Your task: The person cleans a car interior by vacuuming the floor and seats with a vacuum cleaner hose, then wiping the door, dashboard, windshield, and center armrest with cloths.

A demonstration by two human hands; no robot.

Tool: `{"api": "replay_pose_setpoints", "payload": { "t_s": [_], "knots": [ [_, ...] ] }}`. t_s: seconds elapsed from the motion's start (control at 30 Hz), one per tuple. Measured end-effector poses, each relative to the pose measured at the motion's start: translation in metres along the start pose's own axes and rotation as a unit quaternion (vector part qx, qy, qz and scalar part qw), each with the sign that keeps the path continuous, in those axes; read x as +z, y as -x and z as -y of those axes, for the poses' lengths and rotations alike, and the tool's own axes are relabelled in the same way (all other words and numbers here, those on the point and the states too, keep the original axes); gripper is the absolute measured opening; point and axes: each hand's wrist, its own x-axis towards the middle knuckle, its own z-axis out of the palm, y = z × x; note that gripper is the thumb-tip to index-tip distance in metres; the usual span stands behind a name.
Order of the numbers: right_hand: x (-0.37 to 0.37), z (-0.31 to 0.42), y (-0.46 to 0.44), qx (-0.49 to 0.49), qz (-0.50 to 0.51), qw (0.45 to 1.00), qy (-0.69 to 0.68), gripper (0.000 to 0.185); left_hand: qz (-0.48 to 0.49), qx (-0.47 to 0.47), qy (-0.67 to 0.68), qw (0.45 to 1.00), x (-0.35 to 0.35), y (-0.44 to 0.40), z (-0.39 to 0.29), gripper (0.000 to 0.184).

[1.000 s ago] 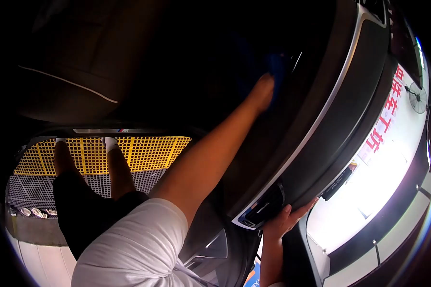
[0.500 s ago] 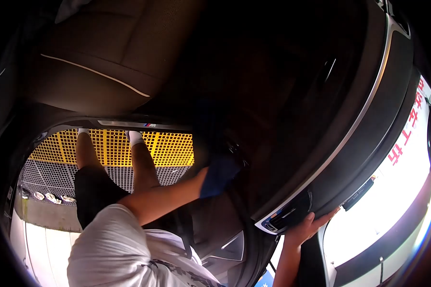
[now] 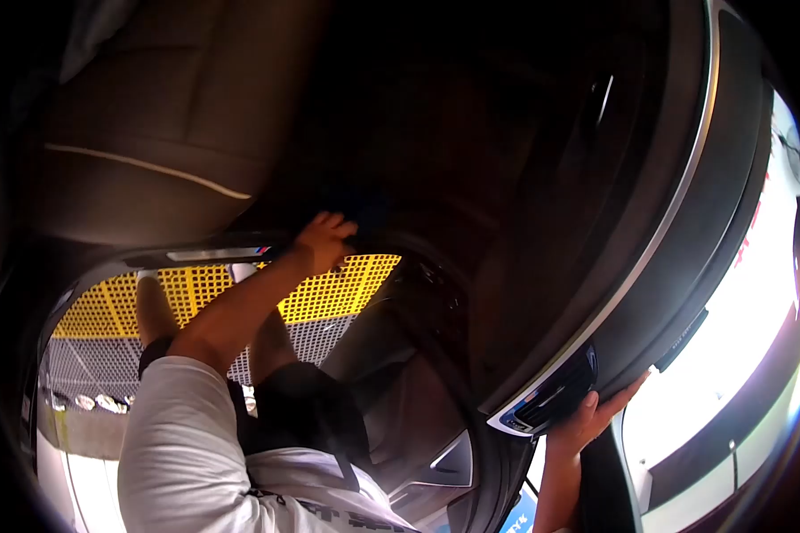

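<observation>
My left hand [image 3: 327, 238] reaches over the door sill at the edge of the dark footwell, its fingers curled. A dark blue cloth [image 3: 364, 202] shows dimly at the fingertips; deep shadow hides most of it. Just left of the hand runs the sill plate [image 3: 218, 254]. My right hand [image 3: 587, 417] rests against the end of the dashboard [image 3: 636, 302], close to the air vent [image 3: 551, 395]. Its thumb and fingers are spread, with the fingers stretched along the lower edge near the windscreen.
A dark car seat [image 3: 151, 169] with light piping fills the upper left. The open car door [image 3: 453, 462] stands at lower middle. Below the sill lie yellow floor grating [image 3: 347, 284] and grey grating [image 3: 89, 364], where my legs stand. Bright glass borders the dashboard on the right.
My left hand has moved up and left, from the door side with the blue cloth over it to the sill beside the footwell. My right hand keeps its place on the dashboard.
</observation>
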Motion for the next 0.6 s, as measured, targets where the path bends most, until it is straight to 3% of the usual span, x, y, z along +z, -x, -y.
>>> {"api": "replay_pose_setpoints", "payload": {
  "t_s": [0.03,0.13,0.23,0.27,0.3,0.37,0.43,0.47,0.5,0.6],
  "knots": [
    [0.001,0.002,0.0,-0.005,-0.004,1.0,-0.006,0.084,-0.054,0.034,-0.089,0.994,0.014,-0.005,0.011,0.066],
    [0.002,0.004,-0.001,-0.017,0.004,1.0,-0.015,0.085,-0.026,-0.063,-0.107,0.992,0.017,-0.008,0.011,0.069],
    [-0.001,0.005,-0.003,-0.009,0.014,0.999,-0.029,0.087,-0.006,-0.089,-0.187,0.978,0.072,-0.026,0.022,0.065],
    [0.0,0.008,-0.004,0.001,0.017,0.999,-0.047,0.088,-0.01,-0.066,-0.189,0.98,0.078,-0.028,0.018,0.052],
    [0.001,0.012,-0.004,0.011,0.021,0.998,-0.065,0.088,-0.004,-0.039,-0.319,0.947,0.099,-0.042,0.021,0.051],
    [0.001,0.012,0.001,0.04,0.028,0.994,-0.098,0.088,0.009,0.017,-0.559,0.829,0.181,-0.08,0.024,0.05],
    [-0.002,0.012,0.004,0.047,0.032,0.995,-0.084,0.088,-0.001,0.037,-0.489,0.871,0.185,-0.102,0.015,0.05],
    [-0.002,0.012,0.003,0.039,0.036,0.995,-0.08,0.088,-0.015,0.028,-0.291,0.956,0.145,-0.12,-0.006,0.051],
    [-0.005,0.012,0.006,0.052,0.043,0.995,-0.07,0.089,-0.029,0.016,-0.08,0.996,0.116,-0.137,-0.026,0.051],
    [-0.004,0.01,0.011,0.077,0.036,0.989,-0.123,0.091,-0.02,0.024,0.017,0.999,0.099,-0.183,-0.055,0.055]
  ]
}}
